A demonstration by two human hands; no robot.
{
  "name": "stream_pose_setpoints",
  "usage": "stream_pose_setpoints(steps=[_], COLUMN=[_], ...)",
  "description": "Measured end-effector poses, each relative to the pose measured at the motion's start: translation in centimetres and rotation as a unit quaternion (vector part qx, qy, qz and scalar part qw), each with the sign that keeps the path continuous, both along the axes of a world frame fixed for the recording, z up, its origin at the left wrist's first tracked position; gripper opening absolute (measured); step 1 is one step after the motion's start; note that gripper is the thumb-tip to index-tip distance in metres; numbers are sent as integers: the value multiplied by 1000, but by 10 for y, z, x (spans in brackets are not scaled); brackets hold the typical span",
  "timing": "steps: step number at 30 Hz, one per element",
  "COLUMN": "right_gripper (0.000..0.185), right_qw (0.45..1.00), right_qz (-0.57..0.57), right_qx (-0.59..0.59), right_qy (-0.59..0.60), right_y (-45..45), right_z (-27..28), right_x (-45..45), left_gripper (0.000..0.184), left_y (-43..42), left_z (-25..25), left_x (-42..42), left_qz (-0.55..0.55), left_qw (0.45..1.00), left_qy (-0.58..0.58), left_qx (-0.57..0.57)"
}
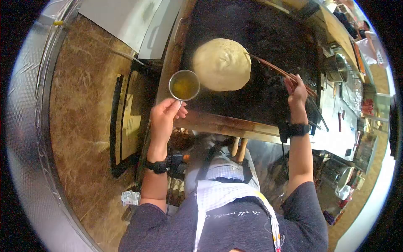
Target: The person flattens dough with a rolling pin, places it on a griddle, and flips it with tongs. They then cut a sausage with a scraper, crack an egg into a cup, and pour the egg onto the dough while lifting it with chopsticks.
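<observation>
A round, pale flatbread point(221, 67) lies on the dark griddle point(268, 105), with a raised, wrinkled spot near its middle. My left hand point(164, 113) is closed on a small round metal cup point(184, 85) by its handle. Yellow liquid, like beaten egg, shows in the cup, held over the griddle's left front edge beside the bread. Long brown chopsticks point(275, 68) are gripped in my right hand point(297, 90). Their tips meet the bread's upper right edge; whether they go under it I cannot tell.
A wooden rim point(226, 126) borders the griddle in front of me. Two wooden handles point(239, 149) stick up below it. To the right is a light counter point(331, 122) with utensils and a metal pot point(336, 67). A white box-like unit point(121, 21) stands at the upper left.
</observation>
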State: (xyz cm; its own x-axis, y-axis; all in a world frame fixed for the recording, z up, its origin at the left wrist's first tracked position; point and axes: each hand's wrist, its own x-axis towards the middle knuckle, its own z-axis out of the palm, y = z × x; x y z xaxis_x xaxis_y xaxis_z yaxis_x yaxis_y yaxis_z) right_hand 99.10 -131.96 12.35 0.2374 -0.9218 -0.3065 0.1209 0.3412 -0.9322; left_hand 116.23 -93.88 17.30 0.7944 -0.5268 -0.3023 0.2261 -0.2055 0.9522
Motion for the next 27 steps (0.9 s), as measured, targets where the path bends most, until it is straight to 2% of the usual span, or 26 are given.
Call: stream_pose_setpoints(steps=[4, 7, 9, 10, 12, 14, 16, 20, 22, 23, 24, 27], right_gripper=[31, 31, 29, 29, 26, 23, 23, 22, 22, 22, 25, 29], right_qw=[993, 990, 981, 981, 953, 929, 930, 959, 961, 973, 968, 978], right_qz=[88, 115, 145, 144, 235, 300, 331, 258, 219, 160, 134, 74], right_qx=[58, 40, -28, -27, -179, -216, -157, -118, -161, -158, -177, -165], right_qy=[-56, -72, -129, -130, -71, -23, -25, 3, 49, 57, 119, 105], right_y=[-5, 10, 19, 31, 65, 98, 128, 115, 84, 75, 64, 54], right_z=[-10, 11, 20, 34, 64, 54, 41, 41, 43, 52, 61, 65], right_x=[50, 91, 113, 117, 110, 95, 69, 11, -26, -38, -51, -63], left_gripper=[20, 20, 20, 20, 20, 20, 20, 20, 20, 20, 20, 20], left_y=[-4, -5, -6, -6, -6, -4, -3, -1, 0, 0, -1, -6], left_z=[4, 2, 2, 2, 1, -1, -3, -3, -3, -3, -3, -4], left_x=[0, -2, -2, -2, -3, -3, 0, 1, 1, 1, 1, 1], left_qz=[1, 2, 1, 2, 3, 11, 10, 9, 10, 10, 9, -4], left_qw=[1000, 1000, 1000, 1000, 1000, 1000, 1000, 1000, 1000, 1000, 1000, 1000], left_qy=[-12, -11, -12, -13, -14, -12, -11, -6, -8, -12, -12, -10], left_qx=[10, 6, 1, 2, 4, 1, -1, -10, -9, -8, -10, -2])
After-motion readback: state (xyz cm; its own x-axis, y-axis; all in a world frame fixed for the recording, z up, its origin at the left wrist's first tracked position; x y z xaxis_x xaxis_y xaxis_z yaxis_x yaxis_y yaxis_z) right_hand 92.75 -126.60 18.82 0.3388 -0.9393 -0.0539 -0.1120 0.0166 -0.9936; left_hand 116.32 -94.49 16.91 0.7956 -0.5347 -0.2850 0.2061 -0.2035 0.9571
